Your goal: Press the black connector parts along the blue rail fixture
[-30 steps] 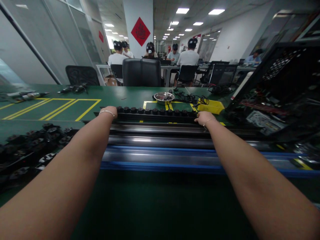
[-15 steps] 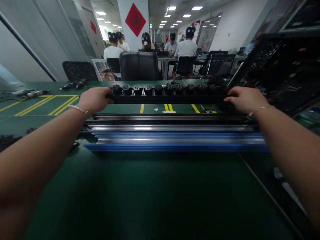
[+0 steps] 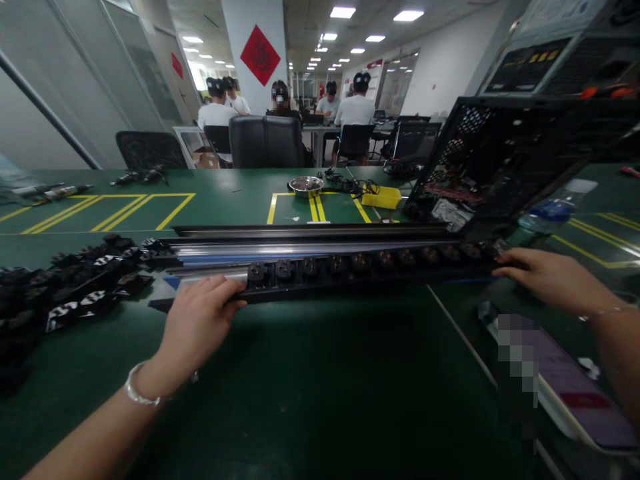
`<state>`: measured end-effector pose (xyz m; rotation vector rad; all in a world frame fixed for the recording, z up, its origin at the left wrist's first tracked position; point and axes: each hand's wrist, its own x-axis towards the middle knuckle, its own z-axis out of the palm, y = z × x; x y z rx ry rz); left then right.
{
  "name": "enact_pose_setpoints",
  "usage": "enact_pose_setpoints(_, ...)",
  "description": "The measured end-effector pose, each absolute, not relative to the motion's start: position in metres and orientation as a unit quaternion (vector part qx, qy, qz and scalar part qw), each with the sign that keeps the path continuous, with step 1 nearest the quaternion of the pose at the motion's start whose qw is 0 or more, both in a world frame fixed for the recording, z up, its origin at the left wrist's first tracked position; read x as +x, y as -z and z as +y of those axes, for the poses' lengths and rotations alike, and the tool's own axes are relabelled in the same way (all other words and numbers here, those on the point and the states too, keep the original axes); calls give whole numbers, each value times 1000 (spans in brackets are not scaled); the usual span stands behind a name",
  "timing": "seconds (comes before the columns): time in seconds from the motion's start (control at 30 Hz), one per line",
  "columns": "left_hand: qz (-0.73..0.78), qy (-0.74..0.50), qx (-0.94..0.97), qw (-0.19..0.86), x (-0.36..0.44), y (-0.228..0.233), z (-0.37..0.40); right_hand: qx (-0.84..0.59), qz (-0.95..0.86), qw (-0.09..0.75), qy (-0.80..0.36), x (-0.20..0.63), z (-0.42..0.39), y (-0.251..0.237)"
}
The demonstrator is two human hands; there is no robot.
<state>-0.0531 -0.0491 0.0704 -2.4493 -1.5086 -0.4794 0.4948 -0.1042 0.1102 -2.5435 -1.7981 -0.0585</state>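
A long black socket strip [image 3: 360,273], with a row of round black modules along it, spans the space between my hands. My left hand [image 3: 203,317] is closed around its left end, thumb and fingers wrapped on the edge. At the other end my right hand [image 3: 545,277] pinches the strip between thumb and fingers. The strip is slightly tilted, its right end higher in view. Behind it lie long metal rails [image 3: 300,249], silver and dark, with blue film partly hidden by the strip.
Many loose black modules [image 3: 100,267] are heaped at the left. A metal bowl [image 3: 306,187], a yellow block [image 3: 381,197] and cables lie farther back. An open computer case [image 3: 495,157], a water bottle [image 3: 555,210] and a phone [image 3: 575,380] are at the right. People sit beyond.
Both hands have brought the strip from beyond the rails toward me and lower, so it now lies over their near side. The view has shifted, uncovering the bowl, yellow block and phone.
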Motion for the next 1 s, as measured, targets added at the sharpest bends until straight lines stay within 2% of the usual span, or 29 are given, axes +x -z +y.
enact_pose_setpoints(0.2,-521,143,-841,21,-53,-38,-76,-799,-598,-4,-64,503,-124,-90)
enact_pose_setpoints(0.33,-515,136,-846,-20,-54,-25,-67,-787,-613,-23,-65,503,-119,-81)
enact_pose_setpoints(0.73,-510,119,-852,-9,-38,-22,-32,-794,-596,-57,-102,504,-100,-67)
enact_pose_setpoints(1.0,-519,80,-851,20,-31,-18,-29,-815,-570,-90,-57,496,-98,-72)
